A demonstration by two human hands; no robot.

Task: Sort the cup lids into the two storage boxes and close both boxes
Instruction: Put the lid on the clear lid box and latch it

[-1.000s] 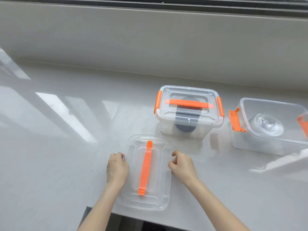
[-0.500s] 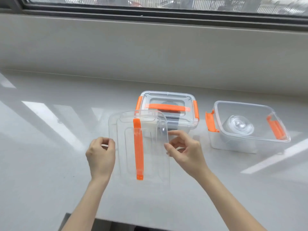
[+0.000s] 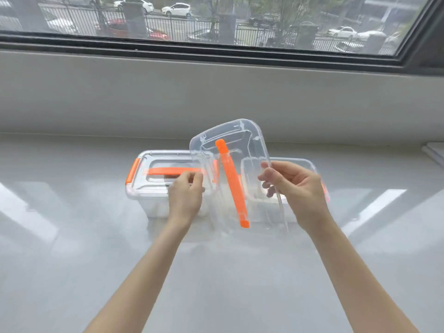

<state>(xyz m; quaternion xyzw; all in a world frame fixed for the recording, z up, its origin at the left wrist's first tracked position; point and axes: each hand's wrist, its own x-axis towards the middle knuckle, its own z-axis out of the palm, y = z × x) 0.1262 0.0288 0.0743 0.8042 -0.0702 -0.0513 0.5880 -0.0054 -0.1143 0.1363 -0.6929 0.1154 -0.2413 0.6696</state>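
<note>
I hold a clear box lid (image 3: 254,150) with an orange handle strip in the air, tilted to the right. My left hand (image 3: 186,195) pinches its left edge and my right hand (image 3: 295,188) grips its right edge. Behind my left hand stands the closed storage box (image 3: 144,188), clear with orange latches and an orange handle, something dark inside. The open storage box (image 3: 310,164) stands to the right, mostly hidden behind the held lid and my right hand; its contents are not visible.
The boxes stand on a glossy white counter (image 3: 72,236) below a pale sill wall and a window (image 3: 216,18). A white edge of something shows at the far right (image 3: 434,152).
Both hands picked the lid up from the counter's near edge and carried it up and to the right, in front of the open box. The camera view tilted upward.
</note>
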